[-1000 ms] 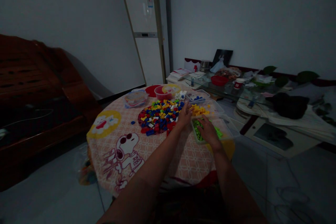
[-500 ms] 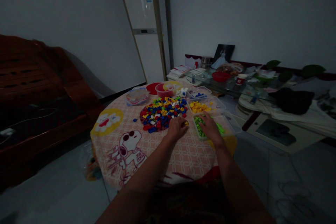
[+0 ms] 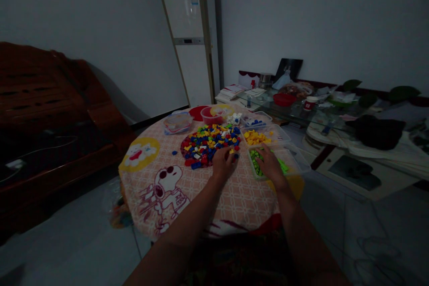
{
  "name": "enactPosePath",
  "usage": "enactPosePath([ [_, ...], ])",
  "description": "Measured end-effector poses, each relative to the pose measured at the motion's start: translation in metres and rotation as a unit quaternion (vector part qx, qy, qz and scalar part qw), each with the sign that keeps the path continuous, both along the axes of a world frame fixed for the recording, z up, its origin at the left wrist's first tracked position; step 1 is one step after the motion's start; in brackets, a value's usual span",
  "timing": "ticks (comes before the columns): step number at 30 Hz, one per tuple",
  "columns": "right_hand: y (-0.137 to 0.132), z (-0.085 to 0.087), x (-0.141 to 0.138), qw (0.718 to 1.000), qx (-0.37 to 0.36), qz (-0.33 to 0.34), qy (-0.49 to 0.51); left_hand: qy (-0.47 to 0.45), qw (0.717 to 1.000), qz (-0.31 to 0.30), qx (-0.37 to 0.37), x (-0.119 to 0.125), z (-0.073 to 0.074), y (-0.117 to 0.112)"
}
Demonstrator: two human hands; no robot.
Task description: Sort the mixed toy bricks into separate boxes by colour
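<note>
My left hand (image 3: 223,161) is at the right front edge of a mixed heap of small toy building bricks (image 3: 208,140). Its thumb and fingers are closed on a small yellow building brick (image 3: 232,151). A dark blue brick (image 3: 236,156) shows just beside the fingertips. Over the clear plastic box of green bricks (image 3: 256,165), my right hand (image 3: 271,164) has its fingers apart, with nothing visible in them; the fingertips reach inside the rim. Behind that box is another clear box with yellow bricks (image 3: 256,136).
Farther back are a box with blue bricks (image 3: 256,122), a pile of white bricks (image 3: 234,119), a pink bowl (image 3: 212,117) and a lidded clear container (image 3: 177,122). A patterned cloth (image 3: 241,201) covers the round table. A cluttered glass side table (image 3: 291,109) stands behind.
My left hand has shifted slightly left and back toward the heap, the yellow brick still at its fingertips. My right hand stays over the green bricks. The camera view has turned slightly left.
</note>
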State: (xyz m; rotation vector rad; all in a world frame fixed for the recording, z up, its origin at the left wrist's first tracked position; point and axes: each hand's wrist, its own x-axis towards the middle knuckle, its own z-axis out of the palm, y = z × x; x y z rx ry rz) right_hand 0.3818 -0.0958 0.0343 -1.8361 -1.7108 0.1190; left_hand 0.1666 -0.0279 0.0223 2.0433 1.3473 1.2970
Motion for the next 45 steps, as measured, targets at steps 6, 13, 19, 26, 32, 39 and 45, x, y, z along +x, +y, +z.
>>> enactPosePath([
  [6, 0.001, -0.001, 0.000, 1.000, 0.001, -0.005, -0.004, -0.154, 0.986, 0.051, -0.048, -0.001, 0.001, 0.010],
  [13, 0.000, -0.001, 0.001, 1.000, 0.010, -0.001, 0.004, -0.265, 0.946, 0.035, -0.182, 0.010, -0.003, 0.033],
  [19, -0.002, 0.002, -0.002, 1.000, -0.001, -0.005, -0.001, -0.269, 0.940, -0.012, -0.211, 0.033, 0.015, 0.047],
  [26, 0.000, 0.003, -0.001, 1.000, 0.012, 0.004, -0.006, -0.199, 0.956, -0.049, -0.210, 0.078, 0.028, 0.056],
  [32, 0.001, -0.006, 0.001, 1.000, 0.020, -0.002, -0.020, -0.215, 0.931, -0.208, -0.209, 0.111, 0.028, 0.067],
  [39, 0.000, -0.003, 0.000, 1.000, 0.030, 0.003, 0.001, -0.109, 0.978, -0.161, -0.081, 0.086, 0.018, 0.062],
  [45, -0.001, -0.001, -0.001, 1.000, 0.015, 0.006, 0.004, 0.113, 0.992, -0.049, 0.021, 0.042, 0.017, 0.067],
])
